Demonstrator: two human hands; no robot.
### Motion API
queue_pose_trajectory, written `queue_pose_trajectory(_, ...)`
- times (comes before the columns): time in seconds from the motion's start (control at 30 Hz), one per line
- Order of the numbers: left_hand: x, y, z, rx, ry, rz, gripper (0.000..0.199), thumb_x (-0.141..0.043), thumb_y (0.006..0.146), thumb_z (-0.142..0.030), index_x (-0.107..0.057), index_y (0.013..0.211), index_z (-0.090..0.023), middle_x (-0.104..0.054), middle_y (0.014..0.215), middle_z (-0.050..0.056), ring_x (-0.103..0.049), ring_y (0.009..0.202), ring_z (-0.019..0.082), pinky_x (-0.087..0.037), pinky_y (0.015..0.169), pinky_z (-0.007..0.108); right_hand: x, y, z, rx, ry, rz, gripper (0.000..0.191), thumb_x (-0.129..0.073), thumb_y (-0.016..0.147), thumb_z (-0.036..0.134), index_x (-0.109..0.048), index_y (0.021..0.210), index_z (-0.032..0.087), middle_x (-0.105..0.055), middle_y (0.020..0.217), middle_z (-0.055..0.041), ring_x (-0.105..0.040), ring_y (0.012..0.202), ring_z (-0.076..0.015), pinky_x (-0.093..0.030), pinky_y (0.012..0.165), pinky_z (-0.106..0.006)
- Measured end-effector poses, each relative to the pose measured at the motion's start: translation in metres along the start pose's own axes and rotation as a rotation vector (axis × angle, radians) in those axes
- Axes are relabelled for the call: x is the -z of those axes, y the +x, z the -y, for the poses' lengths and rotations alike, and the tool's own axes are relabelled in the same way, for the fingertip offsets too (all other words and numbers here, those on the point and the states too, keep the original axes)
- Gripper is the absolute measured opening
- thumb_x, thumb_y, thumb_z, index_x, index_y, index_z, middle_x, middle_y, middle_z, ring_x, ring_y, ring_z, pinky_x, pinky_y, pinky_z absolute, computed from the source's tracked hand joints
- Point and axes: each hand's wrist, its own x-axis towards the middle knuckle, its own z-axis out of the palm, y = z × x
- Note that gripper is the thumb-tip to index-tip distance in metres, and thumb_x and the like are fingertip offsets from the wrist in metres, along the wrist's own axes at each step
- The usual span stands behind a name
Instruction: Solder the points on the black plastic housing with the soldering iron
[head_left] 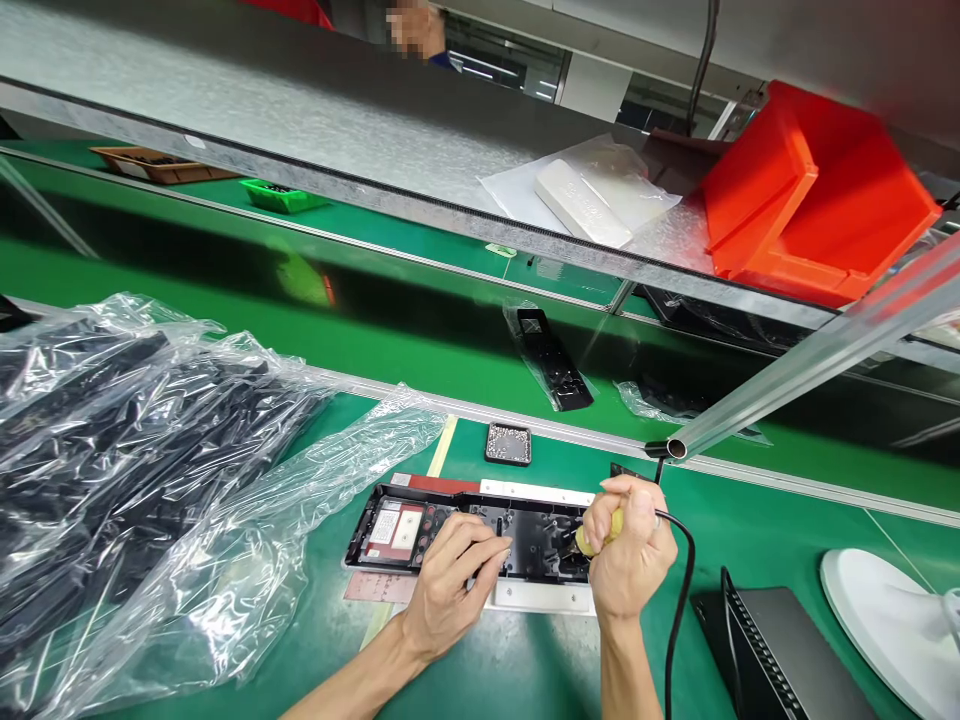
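- In the head view, the left hand (pixel 450 580) is over the black housing (pixel 529 535); its fingers are bent and close together, with the thumb near the forefinger. Whether they pinch some small thing, one cannot tell.
- The right hand (pixel 634 545) has its fingers wrapped around a yellow-handled tool (pixel 596 537), which points into the housing.
- The housing lies under the left fingers and extends to the right ones.
- Beyond the left fingertips there is a small black tray (pixel 508 461) with many tiny shiny pieces.
- Well to the left of the left fingers, clear plastic film (pixel 247 570) covers dark parts.
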Motion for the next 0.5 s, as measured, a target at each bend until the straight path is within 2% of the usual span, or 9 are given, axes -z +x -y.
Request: queue_pose_trajectory(0.5, 0.0006, -0.0021, 0.0033, 0.033, -0.009, 0.013, 0.037, -0.06, 0.089, 0.002, -0.067, 0.118, -0.02, -0.062, 0.093, 0.007, -0.056, 0.093, 0.021, -0.051, 0.081, 0.039, -0.0018, -0.0028, -0.0011, -0.01, -0.012, 0.02, 0.033, -0.053, 0.097, 0.045, -0.059, 0.083, 0.017, -0.044, 0.049, 0.0061, -0.04, 0.039, -0.0065, -0.03, 0.036, -0.017)
